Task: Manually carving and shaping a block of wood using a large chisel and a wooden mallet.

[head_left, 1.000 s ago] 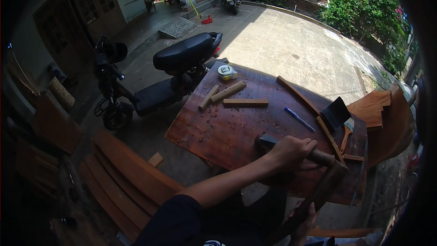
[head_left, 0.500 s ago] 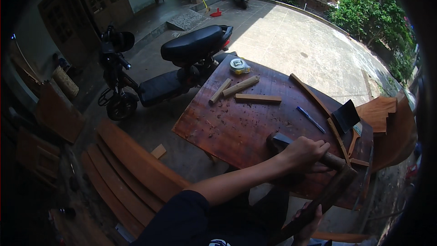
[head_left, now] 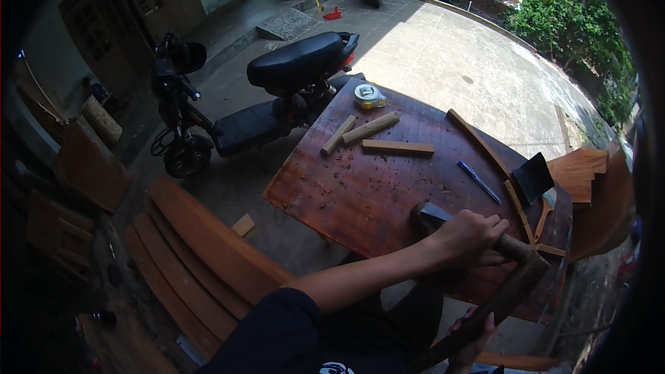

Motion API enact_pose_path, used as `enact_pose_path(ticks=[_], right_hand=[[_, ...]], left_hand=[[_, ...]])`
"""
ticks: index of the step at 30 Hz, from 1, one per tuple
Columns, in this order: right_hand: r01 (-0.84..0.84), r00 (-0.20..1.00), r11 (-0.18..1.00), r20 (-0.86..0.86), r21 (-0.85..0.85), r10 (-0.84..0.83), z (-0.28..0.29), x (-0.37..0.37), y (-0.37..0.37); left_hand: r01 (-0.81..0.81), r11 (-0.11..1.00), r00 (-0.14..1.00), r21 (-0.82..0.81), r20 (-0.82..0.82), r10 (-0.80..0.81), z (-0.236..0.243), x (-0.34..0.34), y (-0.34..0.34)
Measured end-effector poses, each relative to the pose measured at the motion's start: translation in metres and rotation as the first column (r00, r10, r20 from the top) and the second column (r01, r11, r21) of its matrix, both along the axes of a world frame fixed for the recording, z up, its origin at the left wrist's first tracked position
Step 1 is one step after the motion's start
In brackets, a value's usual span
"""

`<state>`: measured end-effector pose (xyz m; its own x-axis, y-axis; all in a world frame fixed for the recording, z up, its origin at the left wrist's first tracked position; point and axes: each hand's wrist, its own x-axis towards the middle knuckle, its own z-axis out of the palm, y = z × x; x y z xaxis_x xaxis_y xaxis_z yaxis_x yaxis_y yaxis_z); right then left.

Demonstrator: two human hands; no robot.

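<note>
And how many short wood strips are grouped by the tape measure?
3, all on the table: left strip, middle strip, right strip. None looks hidden there.

The table [head_left: 388,194] has shifted slightly rightward in view.

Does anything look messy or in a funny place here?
Yes: dark crumbs are scattered over the tabletop, so it looks messy. A small wood block lies on the ground near the curved slats, away from the wooden sticks.
</note>
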<state>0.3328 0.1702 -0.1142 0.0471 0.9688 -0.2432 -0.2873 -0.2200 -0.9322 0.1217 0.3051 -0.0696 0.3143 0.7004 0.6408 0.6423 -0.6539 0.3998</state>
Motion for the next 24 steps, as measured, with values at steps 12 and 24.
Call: enact_pose_path(ticks=[12,24], right_hand=[[-0.002,1.0,1.0,0.009,0.016,0.002,-0.005,0.01,-0.003],[-0.057,0.995,0.997,-0.075,0.053,0.06,-0.006,0.01,-0.006]], left_hand=[[0.02,1.0,1.0,-0.019,-0.001,-0.02,0.0,0.003,-0.003],[0.016,1.0,0.997,-0.024,-0.074,-0.017,0.007,-0.002,-0.001]])
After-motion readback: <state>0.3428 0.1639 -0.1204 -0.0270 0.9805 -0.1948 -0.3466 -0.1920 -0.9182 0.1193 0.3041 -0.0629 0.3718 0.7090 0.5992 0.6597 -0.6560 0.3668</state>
